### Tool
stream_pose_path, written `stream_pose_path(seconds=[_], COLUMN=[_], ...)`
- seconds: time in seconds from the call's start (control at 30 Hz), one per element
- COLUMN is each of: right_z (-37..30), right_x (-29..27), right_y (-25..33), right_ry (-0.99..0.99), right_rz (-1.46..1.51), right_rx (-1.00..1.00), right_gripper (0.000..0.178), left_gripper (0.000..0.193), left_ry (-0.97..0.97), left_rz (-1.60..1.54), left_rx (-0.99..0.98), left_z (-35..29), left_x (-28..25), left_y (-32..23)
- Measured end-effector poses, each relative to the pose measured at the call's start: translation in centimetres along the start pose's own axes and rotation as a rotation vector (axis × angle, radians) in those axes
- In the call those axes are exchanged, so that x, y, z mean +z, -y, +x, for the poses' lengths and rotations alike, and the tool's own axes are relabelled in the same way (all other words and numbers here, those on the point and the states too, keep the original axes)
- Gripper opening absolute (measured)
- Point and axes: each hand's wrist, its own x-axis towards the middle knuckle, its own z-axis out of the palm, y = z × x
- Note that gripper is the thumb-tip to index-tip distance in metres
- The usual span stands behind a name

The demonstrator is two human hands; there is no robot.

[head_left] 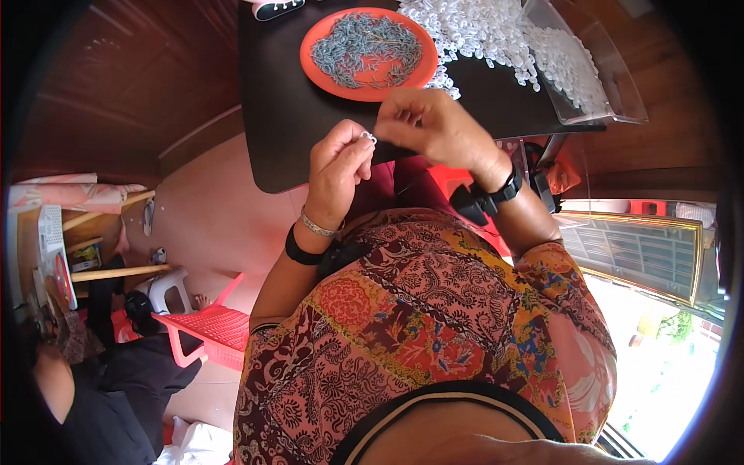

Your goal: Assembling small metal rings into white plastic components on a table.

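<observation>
My left hand [338, 167] pinches a small white plastic piece [369, 138] with a ring-like opening between thumb and forefinger. Close beside it on the right, my right hand [442, 133] has its fingers bent and thumb pressed toward them. Its fingertips are slightly blurred, and whatever they hold is too small to make out. Both hands are raised at the near edge of a dark table [283, 128]. Just beyond them sits an orange-red plate [310, 74] with many thin grey pin-like pieces [364, 50] on it. A heap of small white plastic pieces [484, 35] lies to its right.
A clear plastic tray [632, 105] lies tilted at the table's right, white pieces spilling from it. At the lower left, a person in black clothing [116, 395] is near a red plastic chair [209, 333]. A shoe [277, 8] rests at the table's far left.
</observation>
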Motion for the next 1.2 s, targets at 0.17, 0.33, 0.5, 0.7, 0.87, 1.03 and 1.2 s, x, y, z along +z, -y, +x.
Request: stream_pose_path(seconds=[0.17,0.33,0.5,0.7,0.87,1.03,1.2], right_z=[5.0,7.9,9.0,9.2,9.1,6.1,3.4], right_x=[-3.8,-4.7,-4.0,-3.7,-4.5,-3.8,-2.0], right_y=[-1.7,-2.9,-3.8,-4.2,-3.9,-1.4,-0.4], right_ry=[-0.178,-0.013,0.135,0.167,0.028,0.003,0.037], right_rz=[-0.597,-0.997,-1.086,-1.160,-0.892,-0.460,-0.113], right_rx=[-0.144,-0.471,-0.509,-0.491,-0.421,-0.266,-0.149], right_gripper=[0.013,0.010,0.007,0.006,0.016,0.011,0.015], left_gripper=[0.016,0.018,0.017,0.017,0.016,0.018,0.017], left_ry=[-0.039,-0.054,-0.063,-0.055,-0.081,-0.041,-0.047], left_rz=[-0.087,-0.127,-0.130,-0.138,-0.129,-0.115,-0.060], left_rx=[-0.095,-0.116,-0.124,-0.117,-0.104,-0.077,-0.023], left_z=[0.6,0.7,0.6,0.7,0.7,0.5,0.7], left_x=[-0.3,-0.3,-0.2,-0.1,-0.1,-0.5,-0.4], left_y=[0.0,0.1,0.2,0.2,0.1,0.4,0.5])
